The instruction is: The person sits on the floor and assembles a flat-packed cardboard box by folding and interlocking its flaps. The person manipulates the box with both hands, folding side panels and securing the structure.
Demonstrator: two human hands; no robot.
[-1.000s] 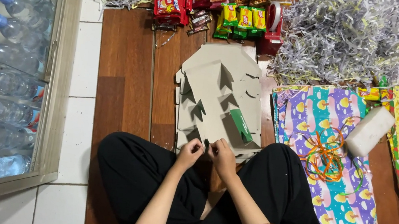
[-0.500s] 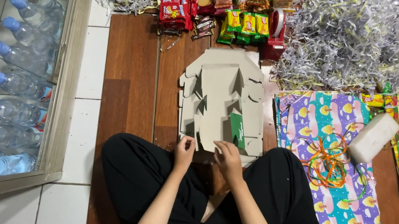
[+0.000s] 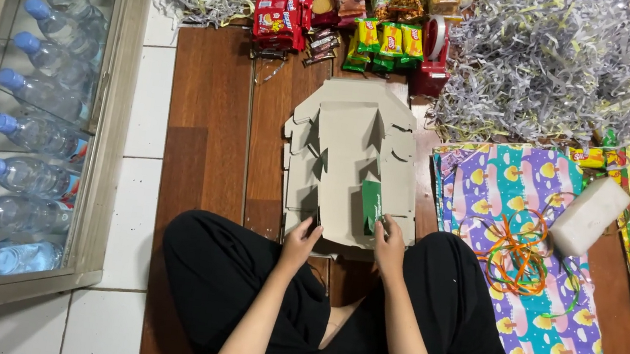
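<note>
Right now both hands grip the near edge of a flat cardboard box blank (image 3: 349, 165) on the wooden floor (image 3: 211, 106), just past the person's knees. The left hand (image 3: 301, 236) pinches the left corner, the right hand (image 3: 389, 245) the right, beside a green flap (image 3: 372, 202). It looks like picking-up time; next comes a careful fold. Wrapping paper (image 3: 516, 252) lies near.
</note>
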